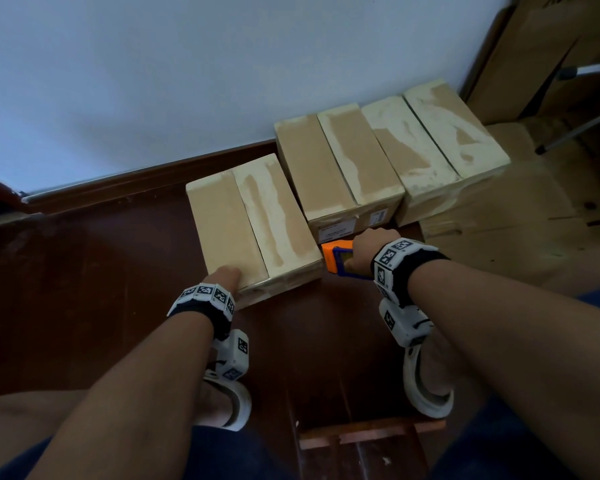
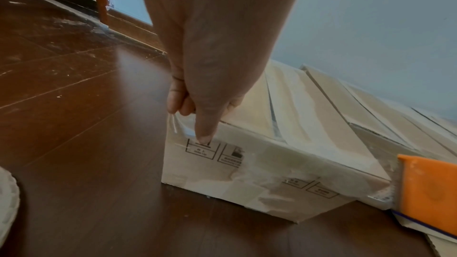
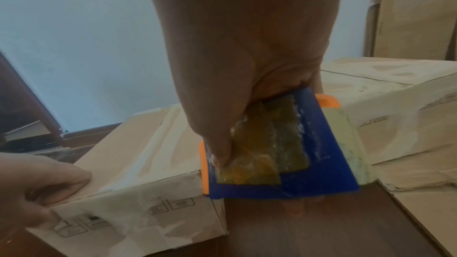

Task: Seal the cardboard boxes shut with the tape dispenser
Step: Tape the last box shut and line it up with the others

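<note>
Three cardboard boxes stand in a row along the wall, their tops streaked with old tape. My left hand (image 1: 222, 273) clasps the near left corner of the nearest box (image 1: 250, 223). Its fingers lie on the top and the thumb (image 2: 204, 136) presses the front face of that box (image 2: 259, 163) over a strip of clear tape. My right hand (image 1: 368, 247) grips the orange and blue tape dispenser (image 1: 336, 259) low at the box's near right corner. The dispenser (image 3: 284, 153) touches the side of the box (image 3: 138, 202). The middle box (image 1: 340, 168) and the far box (image 1: 440, 147) stand behind.
Flattened cardboard (image 1: 499, 220) covers the floor on the right, with a tall carton (image 1: 534, 64) and a metal stand leg (image 1: 575, 129) beyond it. My feet in white sandals (image 1: 229, 403) rest on the dark wooden floor (image 1: 84, 289). A wooden frame (image 1: 361, 441) lies near me.
</note>
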Demonstrator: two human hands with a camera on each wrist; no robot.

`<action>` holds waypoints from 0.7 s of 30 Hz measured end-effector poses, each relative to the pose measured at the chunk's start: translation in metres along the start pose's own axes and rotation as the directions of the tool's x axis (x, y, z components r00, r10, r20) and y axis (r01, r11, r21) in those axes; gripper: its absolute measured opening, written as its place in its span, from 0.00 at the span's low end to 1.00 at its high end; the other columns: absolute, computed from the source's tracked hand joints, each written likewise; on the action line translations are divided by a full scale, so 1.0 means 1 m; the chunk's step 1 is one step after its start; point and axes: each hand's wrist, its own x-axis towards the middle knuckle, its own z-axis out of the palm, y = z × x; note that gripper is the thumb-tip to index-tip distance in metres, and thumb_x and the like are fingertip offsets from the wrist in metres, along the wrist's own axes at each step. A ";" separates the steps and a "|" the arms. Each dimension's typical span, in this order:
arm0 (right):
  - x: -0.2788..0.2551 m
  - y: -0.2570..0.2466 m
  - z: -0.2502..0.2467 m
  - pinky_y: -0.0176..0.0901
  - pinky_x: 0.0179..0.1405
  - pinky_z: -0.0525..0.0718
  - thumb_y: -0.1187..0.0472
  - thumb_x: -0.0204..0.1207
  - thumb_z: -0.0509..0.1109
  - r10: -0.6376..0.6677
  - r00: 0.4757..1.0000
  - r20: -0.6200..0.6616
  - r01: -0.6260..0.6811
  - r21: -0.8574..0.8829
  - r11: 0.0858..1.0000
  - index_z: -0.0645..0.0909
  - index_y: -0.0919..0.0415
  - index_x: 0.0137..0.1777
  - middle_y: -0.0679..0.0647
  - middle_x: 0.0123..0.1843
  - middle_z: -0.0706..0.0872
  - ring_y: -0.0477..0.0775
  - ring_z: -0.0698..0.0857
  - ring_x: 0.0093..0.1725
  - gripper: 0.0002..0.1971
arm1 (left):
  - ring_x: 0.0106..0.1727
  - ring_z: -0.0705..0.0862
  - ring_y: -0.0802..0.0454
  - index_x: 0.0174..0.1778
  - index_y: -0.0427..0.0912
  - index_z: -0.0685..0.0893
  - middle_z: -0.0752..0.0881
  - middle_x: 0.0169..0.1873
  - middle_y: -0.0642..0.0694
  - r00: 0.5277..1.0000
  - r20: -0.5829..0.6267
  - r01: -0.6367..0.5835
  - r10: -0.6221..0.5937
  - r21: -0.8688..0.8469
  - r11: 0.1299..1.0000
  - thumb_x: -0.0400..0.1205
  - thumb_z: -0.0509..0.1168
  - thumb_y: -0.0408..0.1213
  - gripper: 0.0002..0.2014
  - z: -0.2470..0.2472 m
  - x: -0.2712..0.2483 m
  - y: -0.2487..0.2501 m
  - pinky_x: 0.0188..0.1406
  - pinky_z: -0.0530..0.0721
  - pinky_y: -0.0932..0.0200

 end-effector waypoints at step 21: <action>0.037 -0.031 -0.015 0.36 0.23 0.57 0.47 0.72 0.68 0.041 0.995 -0.092 -0.011 0.306 0.952 0.84 0.53 0.57 0.51 0.56 0.84 0.53 0.83 0.50 0.17 | 0.57 0.82 0.41 0.62 0.41 0.71 0.76 0.61 0.41 0.993 -0.076 -0.104 0.093 -0.146 0.984 0.81 0.65 0.46 0.18 -0.005 -0.023 -0.006 0.55 0.83 0.45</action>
